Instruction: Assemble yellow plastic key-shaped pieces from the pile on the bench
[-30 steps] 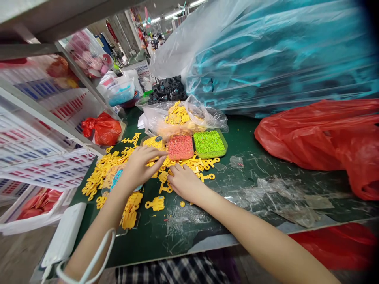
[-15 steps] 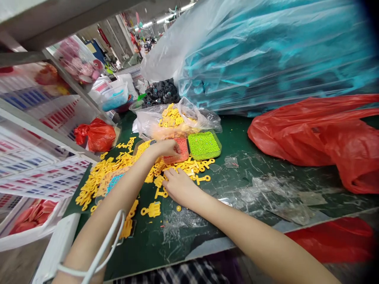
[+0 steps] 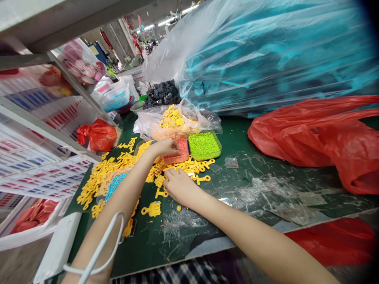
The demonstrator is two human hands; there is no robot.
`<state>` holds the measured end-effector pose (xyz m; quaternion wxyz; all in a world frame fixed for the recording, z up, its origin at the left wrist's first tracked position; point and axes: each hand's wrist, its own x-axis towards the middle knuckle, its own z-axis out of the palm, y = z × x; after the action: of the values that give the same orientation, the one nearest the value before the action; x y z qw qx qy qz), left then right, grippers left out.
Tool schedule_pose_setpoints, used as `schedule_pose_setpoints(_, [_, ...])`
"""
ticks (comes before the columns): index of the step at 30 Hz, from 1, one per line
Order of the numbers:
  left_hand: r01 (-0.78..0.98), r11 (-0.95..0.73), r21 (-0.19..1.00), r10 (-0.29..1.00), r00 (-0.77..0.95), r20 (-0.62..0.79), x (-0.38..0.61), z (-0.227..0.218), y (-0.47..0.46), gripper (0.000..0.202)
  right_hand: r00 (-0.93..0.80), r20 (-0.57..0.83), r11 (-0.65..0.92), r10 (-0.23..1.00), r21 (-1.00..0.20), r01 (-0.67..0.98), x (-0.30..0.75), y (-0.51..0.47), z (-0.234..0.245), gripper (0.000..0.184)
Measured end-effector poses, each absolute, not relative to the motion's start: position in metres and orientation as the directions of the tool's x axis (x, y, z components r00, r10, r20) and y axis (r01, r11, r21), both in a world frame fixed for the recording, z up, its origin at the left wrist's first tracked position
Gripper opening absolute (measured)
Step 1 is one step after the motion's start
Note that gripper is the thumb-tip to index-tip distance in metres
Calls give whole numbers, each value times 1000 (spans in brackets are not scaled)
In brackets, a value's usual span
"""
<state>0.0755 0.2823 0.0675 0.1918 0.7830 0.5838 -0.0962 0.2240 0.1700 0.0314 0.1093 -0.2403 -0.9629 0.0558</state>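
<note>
My left hand (image 3: 166, 148) reaches over the tray of red beads (image 3: 181, 149), its fingers pinched together at the tray's near-left edge; what they hold is too small to see. My right hand (image 3: 179, 185) rests on the green table among the yellow plastic pieces (image 3: 118, 167), fingers curled down on one of them. A tray of green beads (image 3: 204, 144) sits right of the red one and a tray of yellow beads (image 3: 144, 148) left of it. A patch of blue beads (image 3: 115, 185) lies under my left forearm.
A clear bag of yellow pieces (image 3: 177, 118) lies behind the trays. A huge bag of teal parts (image 3: 266, 59) and red bags (image 3: 319, 134) fill the right. White shelving (image 3: 38, 130) stands on the left with a small red bag (image 3: 99, 136). Scrap film (image 3: 266, 197) litters the table.
My left hand moved from the yellow pieces forward to the red bead tray and stays there. My right hand shifted slightly nearer and stays on the yellow pieces.
</note>
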Motion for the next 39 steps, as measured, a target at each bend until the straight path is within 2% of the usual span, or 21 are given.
schedule_pose_setpoints(5, [941,-280,188,874,331,-355,75,64,285,36,-860,190,880,474,-150,451,223,170,29,21])
schedule_pose_setpoints(14, [931,-295,215,859,357,-368,76,50,287,12,-868,161,880,470,-159,448,223,171,31,21])
schedule_pose_setpoints(22, [932,-288,221,908,339,-246,72,64,274,25,-868,152,878,472,-163,449,223,170,32,21])
schedule_pose_setpoints(33, [963,-235,134,842,271,-466,75,62,286,19,-867,163,880,471,-157,448,222,170,29,20])
schedule_pose_setpoints(39, [957,-252,144,819,290,-495,79,59,286,15,-870,159,882,466,-158,443,222,170,29,20])
